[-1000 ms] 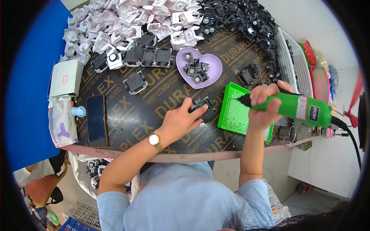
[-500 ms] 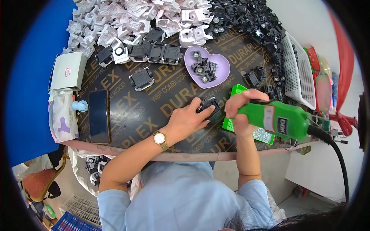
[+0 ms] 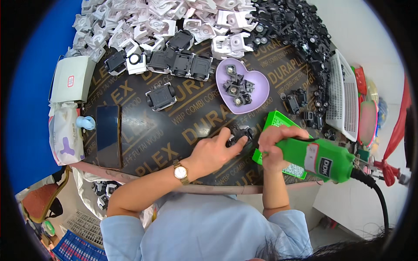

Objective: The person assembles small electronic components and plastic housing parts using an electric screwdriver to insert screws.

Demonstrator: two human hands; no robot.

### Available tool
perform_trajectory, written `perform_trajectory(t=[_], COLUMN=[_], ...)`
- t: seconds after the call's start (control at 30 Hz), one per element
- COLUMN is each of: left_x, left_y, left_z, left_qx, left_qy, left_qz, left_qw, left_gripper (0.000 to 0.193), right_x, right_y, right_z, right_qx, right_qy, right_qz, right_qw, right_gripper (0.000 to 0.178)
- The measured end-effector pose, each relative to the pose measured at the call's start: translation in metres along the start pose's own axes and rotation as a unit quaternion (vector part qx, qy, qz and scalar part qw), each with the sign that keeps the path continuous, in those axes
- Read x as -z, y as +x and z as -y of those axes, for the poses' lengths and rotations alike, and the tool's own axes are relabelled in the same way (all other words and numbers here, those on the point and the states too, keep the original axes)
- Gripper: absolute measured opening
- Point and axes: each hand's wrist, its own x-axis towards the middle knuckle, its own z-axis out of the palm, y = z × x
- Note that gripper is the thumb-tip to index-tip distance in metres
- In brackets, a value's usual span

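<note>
My left hand [image 3: 213, 154] pinches a small black plastic housing [image 3: 240, 135] against the dark tabletop, fingers and thumb on its near side. A gold wristwatch [image 3: 180, 172] is on that wrist. My right hand [image 3: 278, 145] is wrapped round the front end of a green electric screwdriver [image 3: 320, 160], which lies roughly sideways with its black cord trailing right. Its tip is hidden by my fingers, so I cannot tell whether it touches the housing. Beneath my right hand is a bright green tray [image 3: 275, 118] with small silvery screws [image 3: 294, 169].
A purple heart-shaped dish [image 3: 260, 93] holds several black parts. White brackets [image 3: 152, 28] and black pieces [image 3: 300, 39] are heaped at the back. Black-and-white assemblies [image 3: 182, 63] stand before them, one [image 3: 161, 96] apart. A phone [image 3: 108, 137], white box [image 3: 73, 79] and white basket [image 3: 342, 98] flank the work.
The whole view has shifted, so the table's contents sit lower in the picture. Both hands keep their grips on the housing and the screwdriver, with little movement between them.
</note>
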Motion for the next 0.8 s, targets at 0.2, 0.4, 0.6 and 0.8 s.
perform_trajectory(t=[0.2,0.4,0.6,0.8], left_x=[-0.008,-0.010,-0.008,-0.005], left_y=[0.003,0.006,0.002,0.000], left_z=[-0.002,0.000,0.001,0.000], left_qx=[0.000,-0.016,-0.018,-0.025], left_qy=[-0.007,0.004,0.020,0.020], left_qz=[-0.028,-0.072,-0.068,-0.035], left_qw=[1.000,0.997,0.997,0.999], left_gripper=[0.034,0.030,0.034,0.052], right_x=[0.006,-0.001,0.013,0.069], right_y=[-0.006,-0.002,0.012,0.025], right_z=[0.000,0.004,0.034,0.025], right_qx=[0.000,0.009,0.086,0.088], right_qy=[0.039,0.014,0.103,-0.032], right_qz=[-0.041,-0.055,0.006,-0.060], right_qw=[0.998,0.998,0.991,0.994], right_gripper=[0.044,0.049,0.065,0.056])
